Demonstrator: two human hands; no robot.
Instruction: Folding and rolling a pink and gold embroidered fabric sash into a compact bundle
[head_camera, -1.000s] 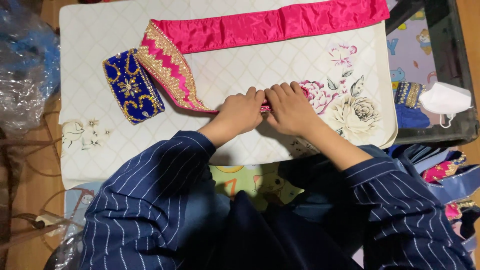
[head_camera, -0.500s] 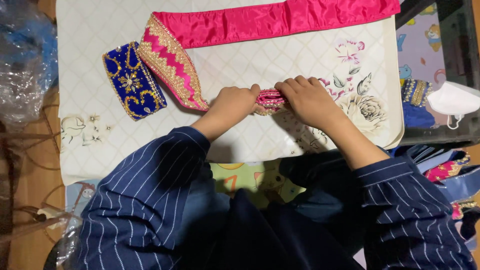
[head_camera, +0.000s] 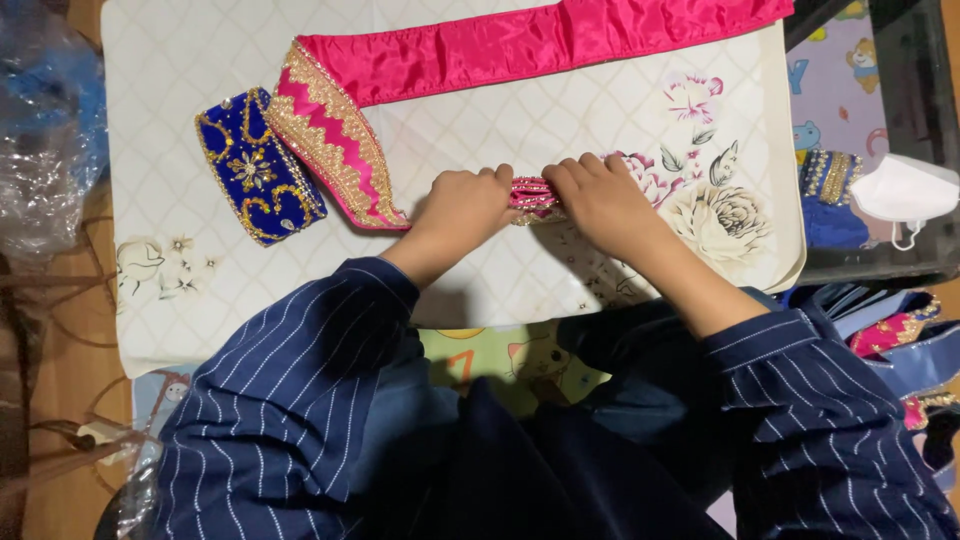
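Head view, looking down on a white quilted surface (head_camera: 560, 290) with printed flowers at its right. At centre frame, the left hand (head_camera: 462, 208) and the right hand (head_camera: 600, 200) meet knuckle to knuckle over the rolled end of a pink sash (head_camera: 533, 194) edged with gold beadwork; each grip is closed down on the roll, fingers curled over its top and pressing it to the surface, apparently so that the coil stays tight and cannot spring open. The free length of the pink sash runs left from the hands, shows its gold zigzag trim near the upper left, folds back there, and stretches along the top edge of the frame toward the upper right, laid flat, likely to feed in without twisting. Just beside the fold, at upper left, lies a blue embroidered band (head_camera: 257, 165), already coiled. A white face mask (head_camera: 900, 195) rests at the right edge, off the surface.
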